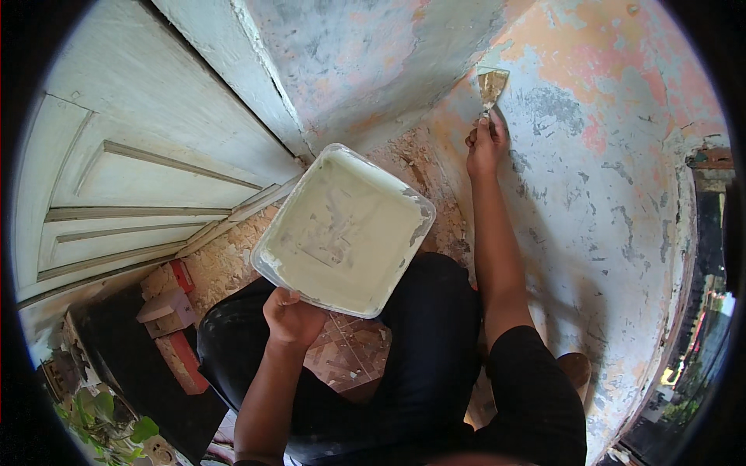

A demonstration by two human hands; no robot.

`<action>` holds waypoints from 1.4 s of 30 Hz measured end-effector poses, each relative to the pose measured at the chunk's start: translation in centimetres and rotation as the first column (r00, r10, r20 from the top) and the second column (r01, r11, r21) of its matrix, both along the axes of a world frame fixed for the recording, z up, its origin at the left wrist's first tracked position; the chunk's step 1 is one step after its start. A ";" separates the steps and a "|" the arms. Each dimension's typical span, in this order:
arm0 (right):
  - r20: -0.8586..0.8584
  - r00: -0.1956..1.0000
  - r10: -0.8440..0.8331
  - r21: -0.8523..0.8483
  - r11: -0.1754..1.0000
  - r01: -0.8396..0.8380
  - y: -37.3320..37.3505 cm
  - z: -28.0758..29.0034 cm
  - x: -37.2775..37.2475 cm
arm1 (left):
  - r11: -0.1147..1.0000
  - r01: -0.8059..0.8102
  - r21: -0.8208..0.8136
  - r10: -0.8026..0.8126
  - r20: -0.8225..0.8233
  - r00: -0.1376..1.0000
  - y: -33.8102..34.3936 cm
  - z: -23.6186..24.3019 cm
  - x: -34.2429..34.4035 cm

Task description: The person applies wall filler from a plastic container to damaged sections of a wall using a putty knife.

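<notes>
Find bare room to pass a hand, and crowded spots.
A hand could probably pass between the tub and right forearm. Tiles bordered by the tub and left hand look open but littered. Lower left is crowded around the leafy plant.

A square tub [427,213] of smooth, translucent plastic has a slightly glossy rim; a pale coating [342,233] inside looks matt and paste-like, streaked with greyish smears. The scraper [491,84] has a flat blade that looks like metal, dulled by brownish and whitish residue. The wall [614,194] is painted and matt, rough where flaking layers expose orange, pink and grey patches. The door [148,171] appears to be wood under worn pale paint, its raised mouldings scuffed. Dark trousers [435,334] and a black sleeve [536,388] are soft, matt cloth. Reddish-brown floor tiles [350,349] look dusty, gritty with pale crumbs.
</notes>
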State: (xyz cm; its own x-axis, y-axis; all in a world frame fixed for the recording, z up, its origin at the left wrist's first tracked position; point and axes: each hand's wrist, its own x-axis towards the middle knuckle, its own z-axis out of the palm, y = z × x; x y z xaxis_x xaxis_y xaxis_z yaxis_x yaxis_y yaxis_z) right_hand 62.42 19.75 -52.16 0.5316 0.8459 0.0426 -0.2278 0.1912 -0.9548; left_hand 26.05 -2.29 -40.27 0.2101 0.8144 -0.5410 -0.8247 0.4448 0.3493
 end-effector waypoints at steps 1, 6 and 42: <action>-0.010 1.000 -0.006 0.023 1.000 0.006 -0.2 0.4 -0.3 | 1.000 -0.004 0.003 0.004 -0.009 1.000 0.0 0.2 0.0; 0.137 0.987 -0.082 0.106 0.992 0.067 0.1 0.9 -1.9 | 1.000 0.001 -0.001 -0.001 0.001 1.000 -0.2 0.1 -0.5; 0.744 0.640 -0.194 -0.031 0.946 0.323 6.0 -9.4 -1.1 | 0.998 -0.061 -0.001 0.061 0.069 0.996 -0.4 0.1 -0.7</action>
State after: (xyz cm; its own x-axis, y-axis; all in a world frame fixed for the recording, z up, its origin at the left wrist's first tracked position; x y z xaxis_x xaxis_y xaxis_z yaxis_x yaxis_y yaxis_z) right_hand 61.34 25.77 -61.52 0.5840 0.7078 0.3975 0.5818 -0.0234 -0.8130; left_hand 25.35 -2.67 -40.14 0.1967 0.8276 -0.5257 -0.8726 0.3923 0.2911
